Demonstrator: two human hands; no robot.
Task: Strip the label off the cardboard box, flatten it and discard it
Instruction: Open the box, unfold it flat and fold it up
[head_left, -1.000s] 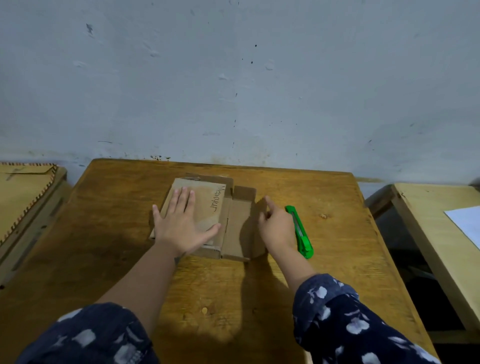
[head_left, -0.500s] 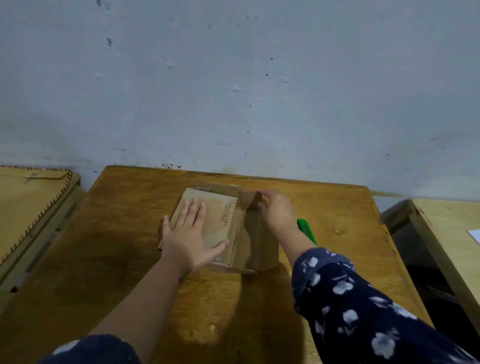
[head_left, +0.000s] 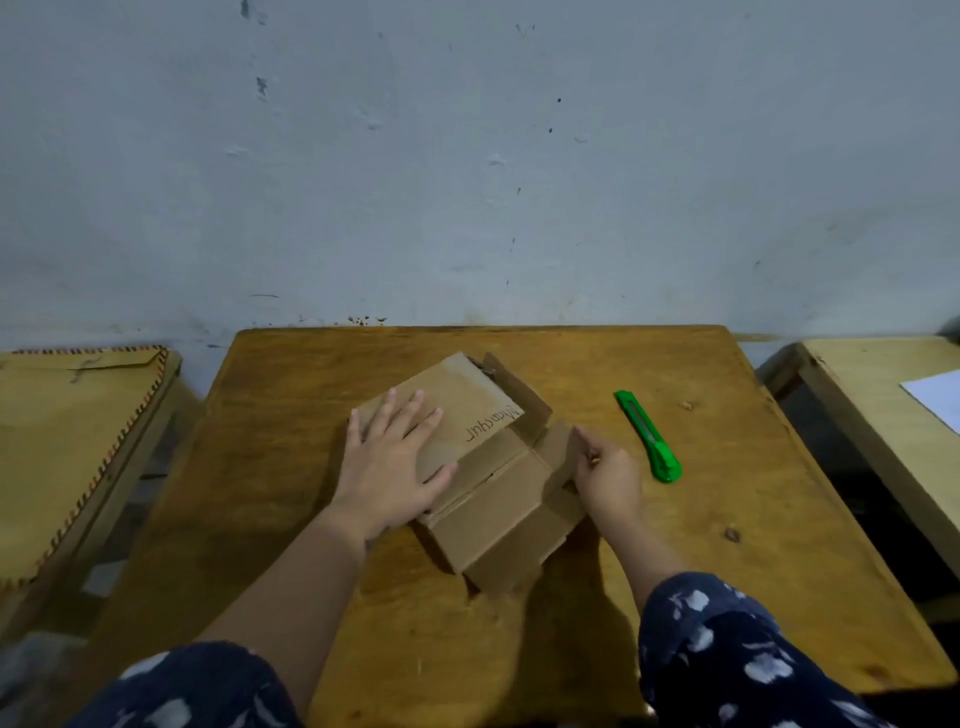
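— Box position? Left hand?
— Cardboard box (head_left: 498, 499) half-flattened, mid-table (head_left: 727, 597), under left hand (head_left: 395, 462): fingers straight, pressing.
— Right hand (head_left: 608, 473)?
— Pinching flap edge. Green cutter (head_left: 648, 435) just right of it.

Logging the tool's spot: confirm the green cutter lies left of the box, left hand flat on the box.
Wrong side. In the head view the green cutter lies right of the box, beyond the right hand. The left hand does lie flat on the box.

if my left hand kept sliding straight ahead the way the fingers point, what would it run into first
The left hand lies flat on the cardboard box, fingers pointing toward the far flap's handwritten edge. It would likely slide off that edge onto bare table, then toward the wall.
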